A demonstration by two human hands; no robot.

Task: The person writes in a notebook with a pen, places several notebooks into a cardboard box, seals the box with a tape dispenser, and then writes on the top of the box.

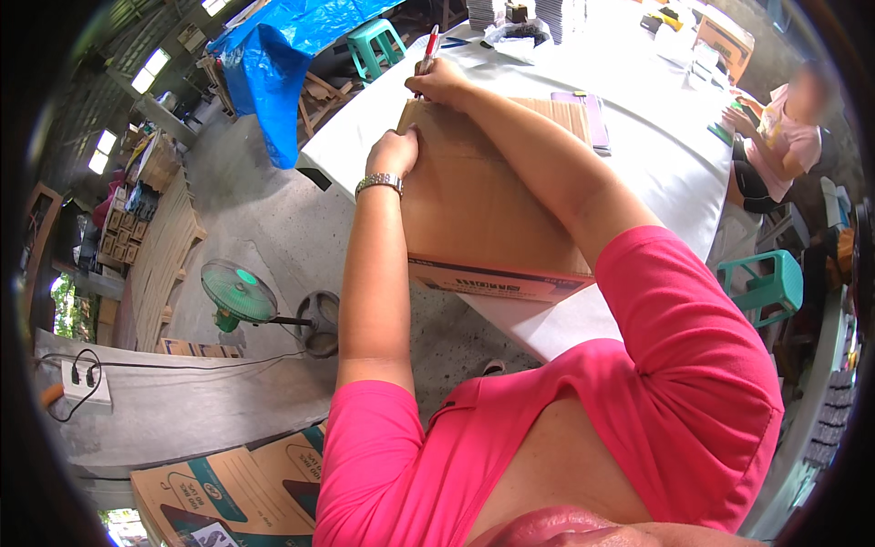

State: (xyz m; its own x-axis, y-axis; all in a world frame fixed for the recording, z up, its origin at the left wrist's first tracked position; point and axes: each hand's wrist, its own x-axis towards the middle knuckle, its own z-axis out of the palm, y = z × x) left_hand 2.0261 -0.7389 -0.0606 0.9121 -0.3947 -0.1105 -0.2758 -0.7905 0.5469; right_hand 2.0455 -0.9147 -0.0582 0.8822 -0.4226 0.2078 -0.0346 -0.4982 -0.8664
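A brown cardboard box stands at the near left end of the white-covered table, partly under my arms. My right hand reaches across to the box's far left corner. Its fingers are closed round a red and white pen, which stands upright with its lower end hidden by the fingers. Just nearer, my left hand grips the box's left edge with bent fingers; some fingertips are out of sight.
A purple clipboard lies beyond the box. A person sits at the table's right side, near a green stool. On the left stand a green fan and a blue tarp. Printed cartons are at lower left.
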